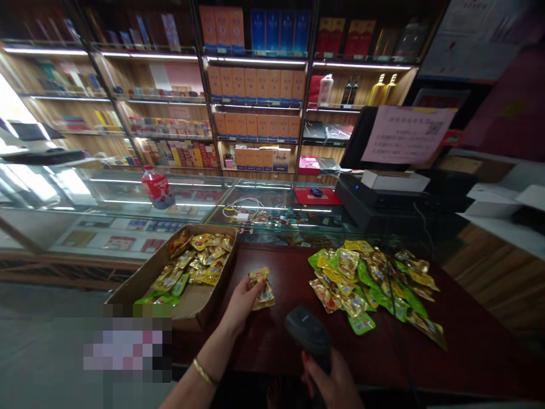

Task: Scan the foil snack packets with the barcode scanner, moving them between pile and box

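My left hand (246,301) is closed on a gold snack packet (266,294) at the dark red tabletop, between the box and the pile. In my right hand (330,379) is a black handheld barcode scanner (309,331), its head tilted toward that packet. To the left, an open cardboard box (203,304) holds several gold, yellow and green snack packets (208,255). A heap of similar packets (361,278) in gold, yellow and green lies on the right side of the table. A thin dark cable crosses in front of that heap.
Beyond the table stands a glass display counter (191,190) with a red drink bottle (156,187) and a white charging cable (242,216) on it. A black monitor with a pink sign (406,133) stands at right. A blue mouse (315,192) rests on a red mat. Stocked shelves line the wall.
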Demonstrator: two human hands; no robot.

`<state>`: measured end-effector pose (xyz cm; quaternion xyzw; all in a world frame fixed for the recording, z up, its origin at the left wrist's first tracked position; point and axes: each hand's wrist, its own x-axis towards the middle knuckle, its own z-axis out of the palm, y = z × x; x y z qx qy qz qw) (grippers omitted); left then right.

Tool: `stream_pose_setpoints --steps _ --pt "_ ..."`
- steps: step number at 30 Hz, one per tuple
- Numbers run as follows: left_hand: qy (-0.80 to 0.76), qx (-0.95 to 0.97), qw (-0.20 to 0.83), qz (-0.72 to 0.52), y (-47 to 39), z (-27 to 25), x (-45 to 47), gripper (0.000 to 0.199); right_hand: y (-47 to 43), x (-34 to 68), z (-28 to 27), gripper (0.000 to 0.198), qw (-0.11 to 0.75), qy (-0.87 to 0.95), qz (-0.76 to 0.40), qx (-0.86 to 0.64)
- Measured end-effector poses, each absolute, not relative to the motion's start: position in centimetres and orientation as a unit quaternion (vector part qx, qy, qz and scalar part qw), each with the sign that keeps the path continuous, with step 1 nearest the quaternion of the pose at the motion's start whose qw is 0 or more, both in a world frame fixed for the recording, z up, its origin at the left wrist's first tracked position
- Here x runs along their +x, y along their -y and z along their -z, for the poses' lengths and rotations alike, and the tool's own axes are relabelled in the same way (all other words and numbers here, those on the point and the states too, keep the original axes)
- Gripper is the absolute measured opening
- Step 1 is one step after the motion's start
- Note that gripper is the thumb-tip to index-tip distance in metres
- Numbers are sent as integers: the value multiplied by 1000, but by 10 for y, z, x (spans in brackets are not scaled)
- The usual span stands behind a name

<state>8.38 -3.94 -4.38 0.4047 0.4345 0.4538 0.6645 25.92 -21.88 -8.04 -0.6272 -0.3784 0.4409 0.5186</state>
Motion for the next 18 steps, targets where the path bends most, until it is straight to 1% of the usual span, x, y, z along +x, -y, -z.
stream_pose_setpoints --steps 2,5,9,12,15,18 --pt "-423 396 689 -435 28 48 115 51 212 271 93 57 557 344 -468 -593" --pt "-408 398 712 -409 8 43 181 44 203 288 108 68 574 329 -477 -578" --pt "-384 416 738 -367 -17 15 282 32 196 298 119 73 583 317 -490 -565" --pt "-361 431 765 -314 -27 -8 335 26 195 300 123 75 586 310 -492 -564" --pt "-366 440 766 -293 -26 -19 341 29 196 300 127 73 588 302 -490 -568" --pt "-363 485 721 -336 -16 -21 289 35 203 299 130 72 586 296 -495 -570"
